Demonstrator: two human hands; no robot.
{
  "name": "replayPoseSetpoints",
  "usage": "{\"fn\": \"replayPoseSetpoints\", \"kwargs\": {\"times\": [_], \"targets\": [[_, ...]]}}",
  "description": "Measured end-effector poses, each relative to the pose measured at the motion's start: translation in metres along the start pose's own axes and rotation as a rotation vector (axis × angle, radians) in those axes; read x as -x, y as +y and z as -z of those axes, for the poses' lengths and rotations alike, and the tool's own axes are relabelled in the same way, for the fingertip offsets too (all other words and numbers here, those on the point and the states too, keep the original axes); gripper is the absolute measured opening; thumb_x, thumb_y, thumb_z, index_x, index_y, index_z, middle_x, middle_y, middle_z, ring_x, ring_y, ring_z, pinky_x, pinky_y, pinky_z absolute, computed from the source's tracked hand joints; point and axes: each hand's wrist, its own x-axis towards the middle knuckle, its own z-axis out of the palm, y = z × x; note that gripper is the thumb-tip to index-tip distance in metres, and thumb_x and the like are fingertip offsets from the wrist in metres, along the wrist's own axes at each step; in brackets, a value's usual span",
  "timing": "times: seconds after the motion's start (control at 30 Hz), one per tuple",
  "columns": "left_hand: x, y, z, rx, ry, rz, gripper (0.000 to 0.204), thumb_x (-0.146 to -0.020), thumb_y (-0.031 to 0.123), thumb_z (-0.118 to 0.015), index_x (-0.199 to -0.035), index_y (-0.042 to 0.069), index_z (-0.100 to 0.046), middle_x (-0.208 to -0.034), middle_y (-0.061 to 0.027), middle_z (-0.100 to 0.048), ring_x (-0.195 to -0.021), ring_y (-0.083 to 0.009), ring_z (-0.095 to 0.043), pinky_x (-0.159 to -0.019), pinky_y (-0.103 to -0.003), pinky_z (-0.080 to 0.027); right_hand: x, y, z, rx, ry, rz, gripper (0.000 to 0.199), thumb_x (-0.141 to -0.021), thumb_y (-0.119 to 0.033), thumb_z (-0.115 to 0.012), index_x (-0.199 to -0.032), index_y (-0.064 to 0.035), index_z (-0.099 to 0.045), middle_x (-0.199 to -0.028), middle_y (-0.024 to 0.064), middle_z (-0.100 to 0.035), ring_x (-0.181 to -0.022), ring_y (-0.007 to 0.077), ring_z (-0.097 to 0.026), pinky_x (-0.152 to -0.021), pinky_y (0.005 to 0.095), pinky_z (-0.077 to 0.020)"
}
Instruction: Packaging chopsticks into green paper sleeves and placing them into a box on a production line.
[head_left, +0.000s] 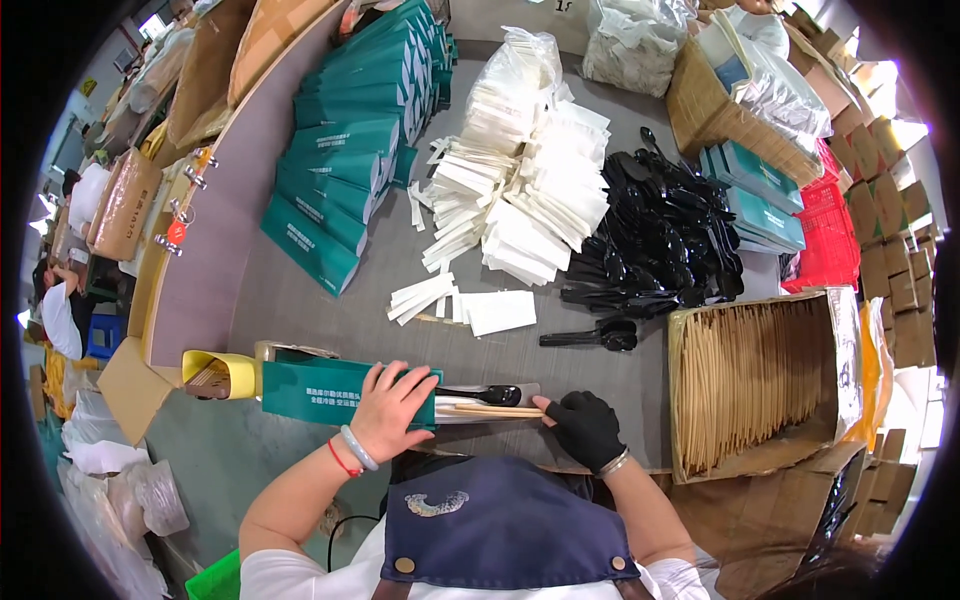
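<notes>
My left hand (392, 408) lies flat on a green paper sleeve (330, 390) near the table's front edge, pressing down its open right end. Out of that end stick a black plastic spoon (490, 394) and wooden chopsticks (495, 410). My right hand (583, 428), in a black glove, pinches the right end of the chopsticks beside a white napkin under them.
A yellow tape dispenser (215, 375) stands left of the sleeve. Stacks of green sleeves (345, 150), white napkin packs (520, 200) and a heap of black spoons (660, 240) cover the grey table. A cardboard box of chopsticks (750, 375) sits at right, a red crate (830, 235) behind.
</notes>
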Motion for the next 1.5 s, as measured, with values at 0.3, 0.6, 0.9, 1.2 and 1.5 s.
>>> {"fn": "replayPoseSetpoints", "kwargs": {"times": [0.3, 0.6, 0.9, 1.2, 1.5], "targets": [[-0.032, 0.024, -0.012, 0.063, -0.043, -0.107, 0.082, -0.057, 0.025, -0.085, -0.131, 0.015, -0.052, -0.119, -0.0068, -0.053, -0.11, -0.0279, -0.048, -0.092, -0.041, -0.038, -0.024, -0.022, -0.018, -0.434, 0.054, -0.009, 0.025, -0.078, -0.016, -0.072, -0.101, -0.0097, -0.065, -0.097, 0.0118, -0.065, -0.092, 0.0298, -0.063, -0.076, 0.0393, -0.0529], [-0.046, 0.024, -0.024, 0.117, 0.012, -0.115, 0.074, -0.063, 0.024, -0.08, -0.131, 0.022, -0.053, -0.116, -0.0068, -0.054, -0.105, -0.027, -0.05, -0.087, -0.038, -0.04, -0.047, -0.071, -0.024, -0.824, 0.085, -0.21, 0.033, -0.071, -0.019, -0.079, -0.098, -0.0073, -0.064, -0.095, 0.0089, -0.062, -0.089, 0.0278, -0.061, -0.074, 0.0367, -0.0504], [-0.07, 0.015, 0.03, -0.124, -0.259, -0.298, 0.035, -0.058, 0.012, -0.072, -0.092, 0.015, -0.063, -0.096, -0.0087, -0.052, -0.092, -0.0294, -0.053, -0.074, -0.039, -0.047, -0.045, -0.034, 0.023, -0.048, -0.006, -0.074, 0.059, -0.062, -0.041, -0.082, -0.108, -0.0113, -0.062, -0.105, 0.0079, -0.062, -0.105, 0.0281, -0.056, -0.095, 0.0462, -0.0361], [-0.017, -0.021, -0.012, 0.015, 0.215, 0.288, 0.069, -0.061, 0.042, -0.083, -0.116, 0.007, -0.062, -0.132, -0.0154, -0.047, -0.123, -0.0375, -0.041, -0.104, -0.059, -0.03, -0.027, -0.038, 0.052, 0.032, 0.105, -0.145, 0.06, -0.056, -0.037, -0.083, -0.105, -0.0093, -0.061, -0.098, 0.0084, -0.061, -0.091, 0.029, -0.059, -0.082, 0.0428, -0.0413], [-0.002, -0.013, -0.055, 0.256, 0.212, 0.473, 0.091, -0.059, 0.046, -0.085, -0.131, 0.003, -0.051, -0.141, -0.0159, -0.041, -0.133, -0.0398, -0.031, -0.109, -0.064, -0.015, -0.03, -0.044, 0.054, 0.024, 0.04, -0.06, 0.057, -0.058, -0.038, -0.082, -0.102, -0.0098, -0.061, -0.096, 0.0078, -0.061, -0.087, 0.0296, -0.059, -0.079, 0.0427, -0.0409]]}}
